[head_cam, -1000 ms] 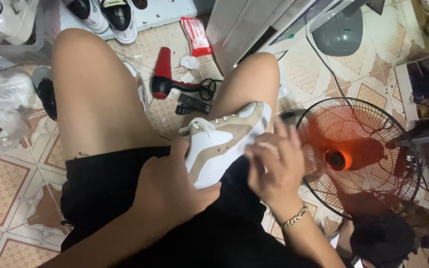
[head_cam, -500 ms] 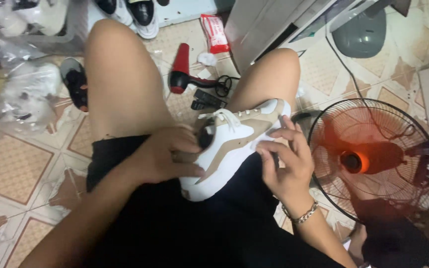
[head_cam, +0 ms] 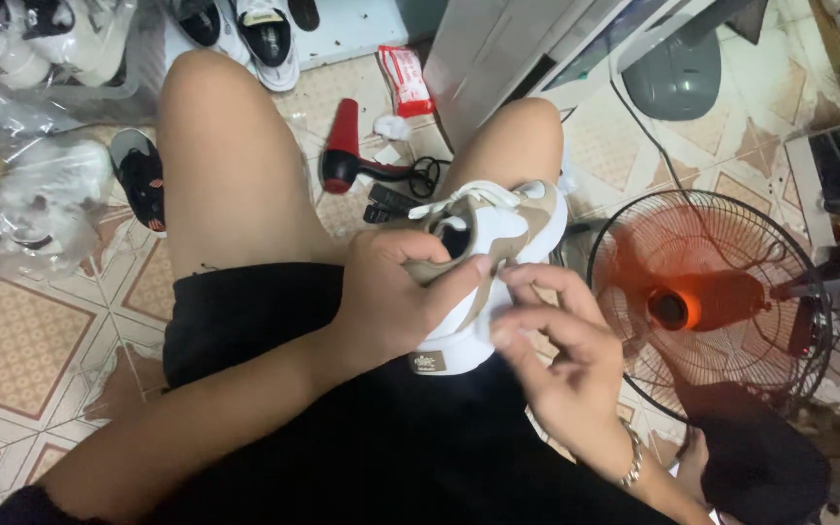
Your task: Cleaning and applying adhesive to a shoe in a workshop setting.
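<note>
A white and tan sneaker (head_cam: 498,233) with white laces rests on my lap, toe pointing away over my right knee. My left hand (head_cam: 391,292) grips it around the collar and side, thumb across the upper. My right hand (head_cam: 556,340) hovers at the heel side, fingers spread and fingertips touching the shoe's white side panel. A bracelet sits on my right wrist. I am seated in black shorts, knees apart.
A running orange floor fan (head_cam: 702,301) stands close to my right knee. A red hair dryer (head_cam: 342,151) with its cord lies on the tiled floor between my knees. Other sneakers (head_cam: 264,34) and plastic-wrapped shoes (head_cam: 31,194) lie at the left and top.
The shoe has turned more upright, opening facing up. My left hand shifted from the side to gripping the collar. My right hand loosened off the heel, fingers now spread.
</note>
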